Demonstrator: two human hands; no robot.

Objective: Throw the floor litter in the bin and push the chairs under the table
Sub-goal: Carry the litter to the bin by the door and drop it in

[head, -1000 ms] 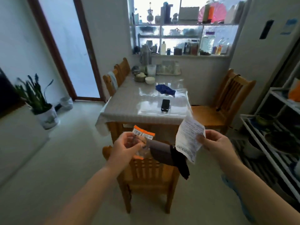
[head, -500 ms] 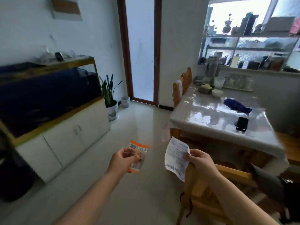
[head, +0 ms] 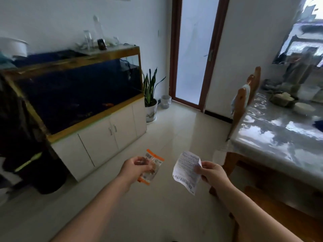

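Observation:
My left hand (head: 135,167) is closed on an orange-edged clear snack wrapper (head: 153,165), held over the floor. My right hand (head: 212,172) pinches a crumpled white printed paper (head: 187,169) by its right edge. A small pale bin (head: 165,101) stands on the floor by the door, beside the plant. The table (head: 279,137) with its shiny cover fills the right side. Two wooden chairs (head: 244,96) stand at its far left side, one with a cloth hung on its back. Another wooden chair (head: 283,215) shows at the lower right, partly behind my right arm.
A fish tank (head: 76,88) on a white cabinet (head: 108,135) lines the left wall. A potted plant (head: 151,100) stands at its far end. A dark object (head: 22,137) stands at the left edge. The glass door (head: 195,49) is straight ahead. Bowls (head: 286,100) sit on the table.
My view has swung left, from facing the table to facing the fish tank and door. Both hands keep hold of the wrapper and the paper.

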